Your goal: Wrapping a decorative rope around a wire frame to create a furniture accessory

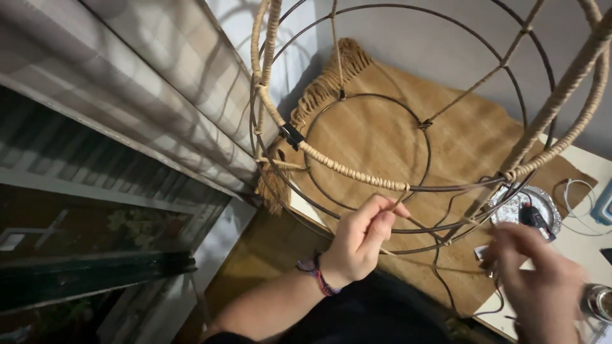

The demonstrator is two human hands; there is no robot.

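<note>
Hands at a round wire frame [421, 185] half wrapped in jute cord [344, 167], filling the centre and upper right of the picture.

Left hand [360, 239], at lower centre, pinches the cord where it meets the frame's rim, fingers curled shut on it. Right hand [539, 277], lower right, is blurred; how far open it is cannot be told. A black clip [292, 136] grips the rim at centre left. Under the frame lies a fringed woven mat [395, 127] on a pale table [577, 245] whose edge runs to the lower right; a foil dish [510, 207] and white cable [577, 200] crowd that corner. A curtain [159, 76] closes off the upper left.
</note>
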